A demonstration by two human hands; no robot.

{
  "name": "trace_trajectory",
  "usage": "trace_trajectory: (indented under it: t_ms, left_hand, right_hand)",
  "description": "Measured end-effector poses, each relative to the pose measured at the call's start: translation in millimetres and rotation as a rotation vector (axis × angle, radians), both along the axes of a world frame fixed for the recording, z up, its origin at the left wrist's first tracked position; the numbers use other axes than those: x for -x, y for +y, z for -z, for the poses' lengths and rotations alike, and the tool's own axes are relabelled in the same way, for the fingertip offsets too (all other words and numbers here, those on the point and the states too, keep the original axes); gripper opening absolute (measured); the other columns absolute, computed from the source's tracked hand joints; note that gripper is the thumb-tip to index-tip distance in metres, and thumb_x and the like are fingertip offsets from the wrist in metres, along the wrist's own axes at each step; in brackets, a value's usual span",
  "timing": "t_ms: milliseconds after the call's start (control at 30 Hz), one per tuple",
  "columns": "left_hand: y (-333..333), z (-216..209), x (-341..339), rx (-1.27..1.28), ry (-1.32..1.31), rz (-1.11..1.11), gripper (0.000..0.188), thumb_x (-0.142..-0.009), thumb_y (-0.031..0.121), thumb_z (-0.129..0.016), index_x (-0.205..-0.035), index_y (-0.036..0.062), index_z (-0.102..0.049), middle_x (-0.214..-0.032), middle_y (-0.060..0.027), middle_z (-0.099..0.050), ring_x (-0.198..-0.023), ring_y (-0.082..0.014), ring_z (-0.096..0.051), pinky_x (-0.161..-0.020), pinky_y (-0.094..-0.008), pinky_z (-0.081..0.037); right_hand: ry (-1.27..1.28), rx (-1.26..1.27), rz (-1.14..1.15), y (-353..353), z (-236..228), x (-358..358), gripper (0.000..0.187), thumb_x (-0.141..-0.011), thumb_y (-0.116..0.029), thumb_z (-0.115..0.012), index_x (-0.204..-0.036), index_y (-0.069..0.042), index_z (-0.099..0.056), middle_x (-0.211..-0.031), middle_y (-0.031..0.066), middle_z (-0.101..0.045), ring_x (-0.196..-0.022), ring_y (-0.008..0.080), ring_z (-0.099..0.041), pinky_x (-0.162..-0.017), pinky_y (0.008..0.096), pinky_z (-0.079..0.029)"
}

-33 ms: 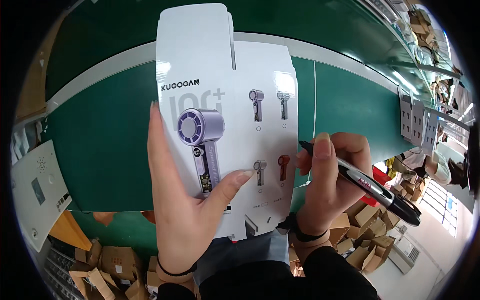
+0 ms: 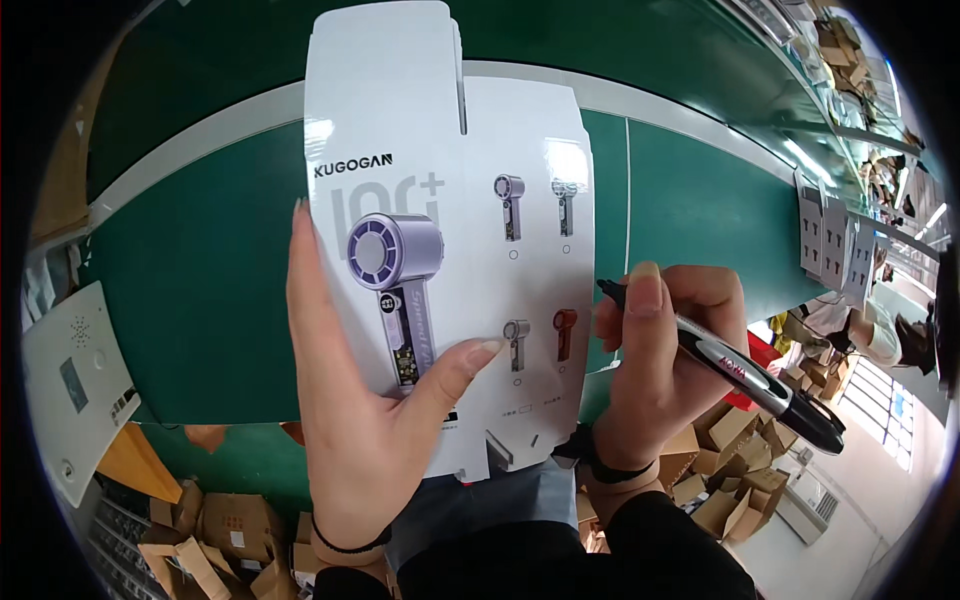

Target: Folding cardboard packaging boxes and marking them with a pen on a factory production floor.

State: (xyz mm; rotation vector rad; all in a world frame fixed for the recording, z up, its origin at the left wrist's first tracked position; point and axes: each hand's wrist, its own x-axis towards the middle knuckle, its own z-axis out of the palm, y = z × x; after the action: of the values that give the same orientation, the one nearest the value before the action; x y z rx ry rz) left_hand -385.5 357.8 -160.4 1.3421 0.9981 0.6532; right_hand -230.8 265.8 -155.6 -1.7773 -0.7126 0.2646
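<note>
A flattened white carton [image 2: 390, 95] stands upright before me, with a large purple handheld fan printed on its left panel. Its right panel carries several small fan pictures, each above a little circle. My left hand [image 2: 360, 425] grips the carton, with the fingers along its left edge and the thumb lying across the front. What the fingers touch behind the carton is hidden. Just beyond the carton's right edge, my right hand [image 2: 655, 385] is closed round a black-and-silver marker pen [image 2: 735, 372]. The pen's dark tip points at the carton and appears apart from it.
A green tabletop [image 2: 210, 300] lies behind the carton. More flat printed cartons [image 2: 824, 237] stand at the table's far right. A white device with a small screen [image 2: 80, 385] sits at the left. Opened brown cardboard boxes [image 2: 235, 525] are on the floor on both sides.
The carton and my left hand have shifted slightly left and a little upward. My right hand keeps its hold on the marker pen, nearly in the same place.
</note>
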Motion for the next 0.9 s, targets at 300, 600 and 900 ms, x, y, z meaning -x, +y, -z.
trace_trajectory:
  t_ms: [300,600,900]
  left_hand:
    - [-3,-6,-2,0.056,-0.055,-0.046,0.100,-0.080,0.001,-0.082,-0.161,-0.0013,-0.022,-0.141,-0.0207,-0.052,-0.126,-0.0267,-0.059,-0.102,-0.0389,-0.053]
    - [-6,-1,1,0.042,-0.024,-0.050,0.095,-0.082,0.002,-0.082,-0.159,-0.0013,-0.026,-0.139,-0.0194,-0.054,-0.123,-0.0254,-0.060,-0.101,-0.0378,-0.053]
    - [-2,10,7,-0.125,-0.043,-0.012,0.089,-0.086,0.005,-0.081,-0.156,-0.0026,-0.029,-0.137,-0.0189,-0.056,-0.120,-0.0252,-0.062,-0.099,-0.0370,-0.054]
  right_hand:
    - [0.003,0.111,-0.075,8,-10,-1,0.021,-0.089,-0.007,-0.081,-0.086,-0.002,-0.062,-0.069,0.0058,-0.071,-0.056,0.0072,-0.065,-0.052,0.0226,-0.050]
    - [-0.103,0.183,-0.266,-45,-19,25,0.025,-0.084,-0.006,-0.083,-0.086,-0.002,-0.059,-0.070,0.0089,-0.069,-0.055,0.0108,-0.060,-0.055,0.0247,-0.048]
    - [-0.258,0.255,-0.464,-42,-20,30,0.029,-0.079,-0.004,-0.087,-0.087,-0.002,-0.060,-0.067,0.0085,-0.067,-0.055,0.0153,-0.066,-0.050,0.0261,-0.049]
